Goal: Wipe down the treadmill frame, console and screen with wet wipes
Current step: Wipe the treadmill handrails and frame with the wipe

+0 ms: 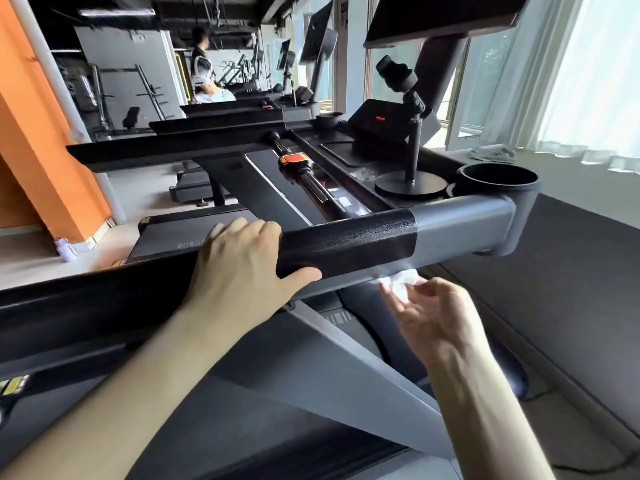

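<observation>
The treadmill's side handrail (460,226) runs across the middle, black padded on the left and grey on the right. My left hand (242,268) grips the black padded part, fingers over the top and thumb underneath. My right hand (433,313) is below the grey part, palm up, and presses a crumpled white wet wipe (401,280) against the rail's underside. The console (381,128) with a red display sits beyond, and the screen (443,19) is at the top edge.
A phone stand (412,168) stands on the console tray beside a black cup holder (498,183). More treadmills line up to the left, with a person far back. An orange wall is at left, curtained windows at right.
</observation>
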